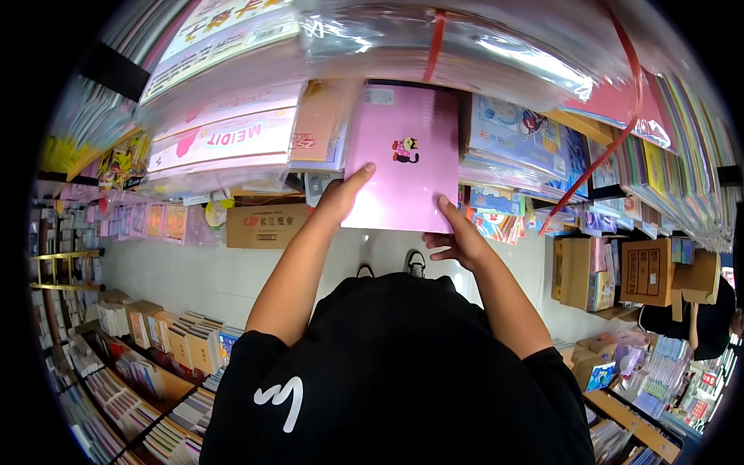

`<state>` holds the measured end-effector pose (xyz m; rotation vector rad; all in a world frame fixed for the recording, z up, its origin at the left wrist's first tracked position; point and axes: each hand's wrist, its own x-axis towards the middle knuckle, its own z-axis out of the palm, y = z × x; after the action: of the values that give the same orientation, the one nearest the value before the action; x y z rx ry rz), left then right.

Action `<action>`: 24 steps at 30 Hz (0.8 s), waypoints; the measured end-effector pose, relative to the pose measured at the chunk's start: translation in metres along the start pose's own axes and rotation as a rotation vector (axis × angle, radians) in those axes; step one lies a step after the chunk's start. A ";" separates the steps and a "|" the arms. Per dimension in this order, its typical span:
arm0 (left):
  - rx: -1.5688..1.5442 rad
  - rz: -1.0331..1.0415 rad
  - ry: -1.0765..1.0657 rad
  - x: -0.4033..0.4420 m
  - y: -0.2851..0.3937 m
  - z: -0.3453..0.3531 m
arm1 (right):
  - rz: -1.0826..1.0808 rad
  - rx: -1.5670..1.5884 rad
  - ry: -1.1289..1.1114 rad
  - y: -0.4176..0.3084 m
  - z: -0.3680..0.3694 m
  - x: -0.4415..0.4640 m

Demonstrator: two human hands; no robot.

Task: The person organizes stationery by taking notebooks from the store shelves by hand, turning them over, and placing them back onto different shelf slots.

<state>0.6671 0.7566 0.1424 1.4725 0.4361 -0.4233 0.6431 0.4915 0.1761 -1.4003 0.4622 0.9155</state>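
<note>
Both hands have their grip closed on a pink book: the left hand at its left edge, the right hand at its lower right corner, both thumbs on the cover. The book's far end sits between plastic-wrapped white packs on the left and a blue-covered stack on the right. Well apart, at far right, another person is beside open cartons.

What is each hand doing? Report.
Left hand: closed on the pink notebook, thumb on top.
Right hand: thumb on its right edge, some fingers off it; grip cannot be told.
</note>
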 end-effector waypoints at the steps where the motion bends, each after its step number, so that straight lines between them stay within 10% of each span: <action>1: 0.002 -0.006 -0.005 0.001 -0.001 0.001 | 0.042 -0.028 -0.055 -0.001 -0.006 0.006; 24: -0.159 0.115 -0.027 0.022 0.019 0.013 | -0.196 -0.006 -0.017 -0.038 -0.018 0.042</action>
<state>0.6961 0.7445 0.1479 1.3288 0.3537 -0.3093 0.7012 0.4882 0.1654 -1.4150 0.3032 0.7690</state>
